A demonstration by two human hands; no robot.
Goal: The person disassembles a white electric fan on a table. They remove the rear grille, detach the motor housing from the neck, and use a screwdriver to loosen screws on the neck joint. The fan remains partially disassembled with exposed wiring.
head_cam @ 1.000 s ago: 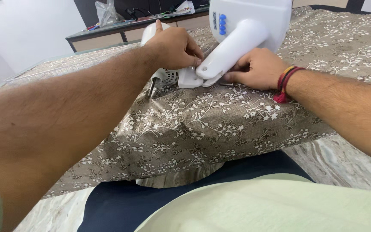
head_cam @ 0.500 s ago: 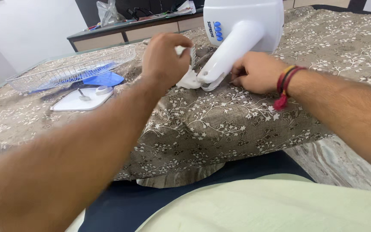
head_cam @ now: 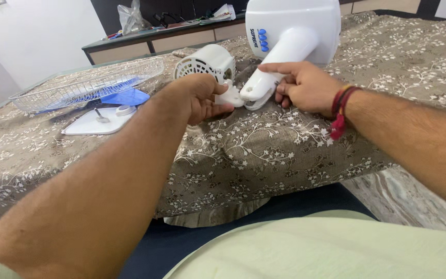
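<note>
bracket (head_cam: 232,96) of the white motor housing (head_cam: 202,63) is pinched between thumb and fingers of the left hand (head_cam: 201,98), on the patterned bedspread (head_cam: 264,150), just at the lower end of the white fan stand neck (head_cam: 277,64); neck end is gripped by the right hand (head_cam: 300,85), index finger laid along it, other fingers curled underneath; both parts touch at the joint; judged best done with the neck kept steady and the bracket held square to the joint, since soft bedding gives no firm support; blue buttons (head_cam: 261,39) sit on the stand body above; wire grille (head_cam: 86,82), blue blade (head_cam: 125,96) and a white plate (head_cam: 99,119) lie well apart to the left; cluttered sideboard (head_cam: 166,28) behind; own left forearm partly blocks the view of the joint; small fasteners, if any, cannot be told.
</note>
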